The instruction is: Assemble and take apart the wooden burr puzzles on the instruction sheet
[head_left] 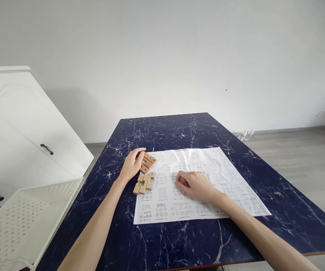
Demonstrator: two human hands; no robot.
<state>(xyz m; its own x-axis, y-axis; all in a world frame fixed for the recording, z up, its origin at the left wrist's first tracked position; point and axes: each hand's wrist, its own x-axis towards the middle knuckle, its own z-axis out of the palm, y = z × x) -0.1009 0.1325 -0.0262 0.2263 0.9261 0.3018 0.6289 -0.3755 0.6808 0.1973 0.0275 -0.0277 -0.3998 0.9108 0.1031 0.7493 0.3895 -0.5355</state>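
Note:
My left hand point(132, 165) lies at the left edge of a group of darker brown notched wooden puzzle pieces point(148, 161), its thumb touching them and its fingers stretched out. Just nearer to me, lighter notched wooden puzzle pieces point(144, 183) sit together with a gap between them, on the left edge of a printed sheet point(162, 192). Small dark marks like numbers show on some pieces. Over the middle of the sheet rests my right hand point(197, 185), fingers curled in, with nothing visible in them. The creased sheet carries rows of small diagrams and text too small to read.
The sheet lies on a dark blue marble-patterned table point(162, 133). Left of it stand a white cabinet point(23, 124) with black handles and a white perforated basket point(23, 222). Clear plastic bottles point(246, 135) are on the floor to the right. A pale wall rises behind.

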